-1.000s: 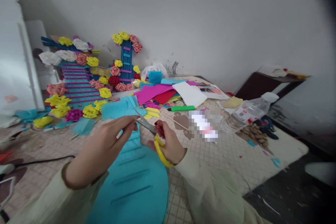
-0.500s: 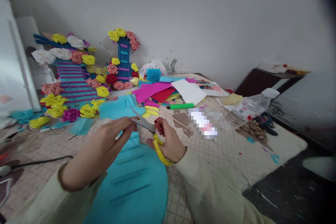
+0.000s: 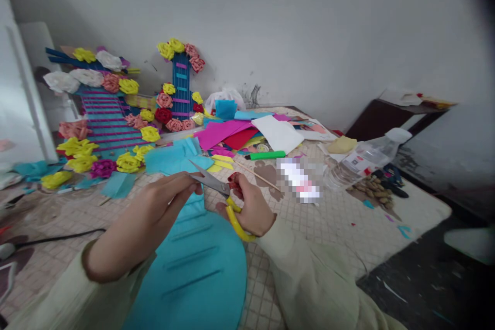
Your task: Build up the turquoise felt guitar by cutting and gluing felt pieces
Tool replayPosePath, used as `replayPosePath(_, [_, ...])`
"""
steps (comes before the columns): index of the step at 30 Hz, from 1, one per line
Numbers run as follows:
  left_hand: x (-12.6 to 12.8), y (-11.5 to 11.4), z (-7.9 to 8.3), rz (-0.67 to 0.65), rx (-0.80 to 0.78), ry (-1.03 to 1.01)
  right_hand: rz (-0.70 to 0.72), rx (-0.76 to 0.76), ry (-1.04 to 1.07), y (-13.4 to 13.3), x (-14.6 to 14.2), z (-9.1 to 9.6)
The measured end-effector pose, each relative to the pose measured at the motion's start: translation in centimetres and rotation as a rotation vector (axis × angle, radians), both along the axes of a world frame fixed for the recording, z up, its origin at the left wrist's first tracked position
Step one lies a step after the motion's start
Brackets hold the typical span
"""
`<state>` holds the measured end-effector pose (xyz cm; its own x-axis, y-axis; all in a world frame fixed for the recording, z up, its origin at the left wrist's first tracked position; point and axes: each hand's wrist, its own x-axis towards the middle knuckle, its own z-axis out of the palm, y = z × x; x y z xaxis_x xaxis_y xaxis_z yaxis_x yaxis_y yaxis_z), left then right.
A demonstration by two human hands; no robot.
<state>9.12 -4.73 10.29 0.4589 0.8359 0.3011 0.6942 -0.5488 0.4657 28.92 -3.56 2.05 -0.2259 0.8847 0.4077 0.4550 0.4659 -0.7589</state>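
My right hand [image 3: 249,209] grips scissors [image 3: 212,182] by their yellow handles, with the blades parted and pointing up to the left. A small dark red piece [image 3: 235,181] shows at the fingertips of that hand. My left hand [image 3: 162,201] is closed in a pinch beside the blades. Whatever sits between its fingertips is hidden or too small to name. Beneath both hands lies a large blue paper-covered shape [image 3: 201,268] with a rounded edge and several dark slits or strips across it.
Paper-flower decorations [image 3: 112,118] stand at the back left against the wall. Coloured paper sheets [image 3: 228,133], a green marker-like stick [image 3: 266,155] and a thin wooden stick [image 3: 255,172] lie ahead. To the right are a plastic bottle [image 3: 361,162] and peanuts [image 3: 373,191].
The view has shifted very slightly. Both hands and the scissors stay almost where they were, the blades still parted.
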Motion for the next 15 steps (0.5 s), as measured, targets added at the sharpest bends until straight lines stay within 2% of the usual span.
replayPosePath(3, [-0.08,0.04,0.01,-0.014,-0.025,0.032,-0.025,-0.013,-0.011,0.0,0.0,0.17])
replayPosePath(8, [-0.11,-0.01,0.23,-0.016,0.026,0.029,-0.085,-0.01,-0.026,0.14,0.04,0.3])
replayPosePath(15, [-0.16,0.03,-0.09,0.02,0.033,-0.085,-0.084,-0.01,0.135,0.16,0.0,0.52])
